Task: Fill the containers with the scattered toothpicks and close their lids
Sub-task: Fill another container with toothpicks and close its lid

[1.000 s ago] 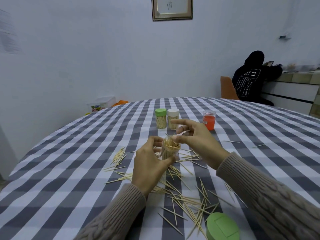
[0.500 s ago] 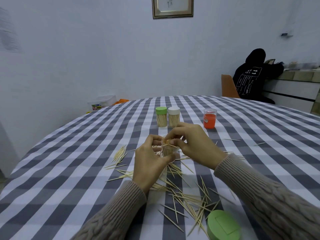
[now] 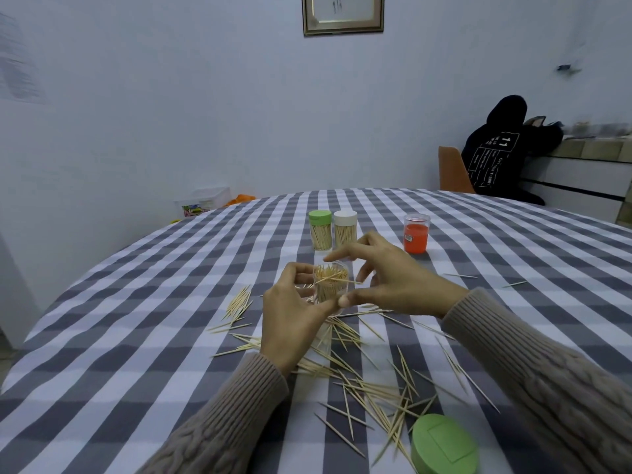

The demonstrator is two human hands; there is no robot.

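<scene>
Loose green lid (image 3: 444, 444) at 5 o'clock, nearest edge of checked tablecloth (image 3: 136, 354). Scattered toothpicks (image 3: 369, 381) spread from lid toward centre. At centre, left hand (image 3: 290, 323) curled round open clear container (image 3: 330, 285), nearly full, upright. Right hand (image 3: 393, 278) just at 3 o'clock of it, fingers spread loosely over rim, gripping nothing plainly; thumb tip beside left thumb. Farther, at 12 o'clock: green-lidded jar (image 3: 320, 230) touching white-lidded jar (image 3: 345, 229), both capped. Orange container (image 3: 416, 233) at 1 o'clock.
</scene>
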